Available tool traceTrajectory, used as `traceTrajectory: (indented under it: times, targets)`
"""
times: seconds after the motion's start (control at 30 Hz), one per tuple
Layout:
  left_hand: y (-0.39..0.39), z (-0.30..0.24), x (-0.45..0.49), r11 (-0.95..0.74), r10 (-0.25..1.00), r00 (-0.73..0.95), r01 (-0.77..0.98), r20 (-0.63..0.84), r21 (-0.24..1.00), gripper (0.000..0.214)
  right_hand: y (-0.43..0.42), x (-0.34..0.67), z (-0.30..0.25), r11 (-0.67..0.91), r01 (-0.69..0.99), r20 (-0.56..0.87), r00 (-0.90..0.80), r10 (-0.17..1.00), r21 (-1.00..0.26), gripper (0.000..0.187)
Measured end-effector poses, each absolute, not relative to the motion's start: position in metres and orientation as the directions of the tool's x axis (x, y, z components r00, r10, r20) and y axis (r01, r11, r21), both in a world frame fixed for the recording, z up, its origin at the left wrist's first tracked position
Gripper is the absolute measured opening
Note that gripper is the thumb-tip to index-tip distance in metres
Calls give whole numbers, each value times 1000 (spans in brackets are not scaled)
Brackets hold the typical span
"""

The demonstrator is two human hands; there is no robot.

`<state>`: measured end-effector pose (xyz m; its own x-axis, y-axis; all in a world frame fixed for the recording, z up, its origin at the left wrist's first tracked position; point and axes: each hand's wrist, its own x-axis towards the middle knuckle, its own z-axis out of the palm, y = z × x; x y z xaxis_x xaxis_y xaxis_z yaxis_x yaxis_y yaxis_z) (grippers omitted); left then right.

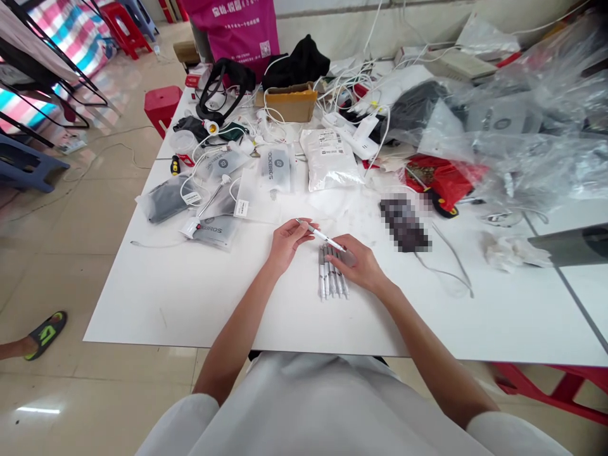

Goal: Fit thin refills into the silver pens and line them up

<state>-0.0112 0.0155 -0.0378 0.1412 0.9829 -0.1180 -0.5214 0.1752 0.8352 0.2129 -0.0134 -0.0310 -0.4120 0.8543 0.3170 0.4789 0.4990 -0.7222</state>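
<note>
A white pen (323, 237) with a grey end is held slantwise above the table between my two hands. My left hand (289, 240) pinches it near its grey tip. The fingers of my right hand (357, 261) close round its other end, and that end is partly hidden by them. Below my right hand lies a row of several white and grey pens (327, 282), side by side on the white table (275, 316). My right hand covers part of this row, and I cannot tell whether it touches them.
Plastic-wrapped packets (275, 170) and a white parcel (332, 158) lie beyond my hands. White cables (342, 88) tangle near a cardboard box (291, 103). A blurred dark object (405, 225) and crumpled tissue (513, 250) are at right, below clear plastic bags (536, 126).
</note>
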Motion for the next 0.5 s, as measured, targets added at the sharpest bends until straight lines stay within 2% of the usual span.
traceTrajectory:
  times: [0.2,0.5]
  targets:
    - [16,-35,-11,181,983,129,-502,-134,846,38,-2,209,-43,572,500,373,-446,813,-650,31]
    - [15,-31,-7,153,984,142,-380,-106,912,33,-6,214,-43,509,474,346,-391,853,-719,24]
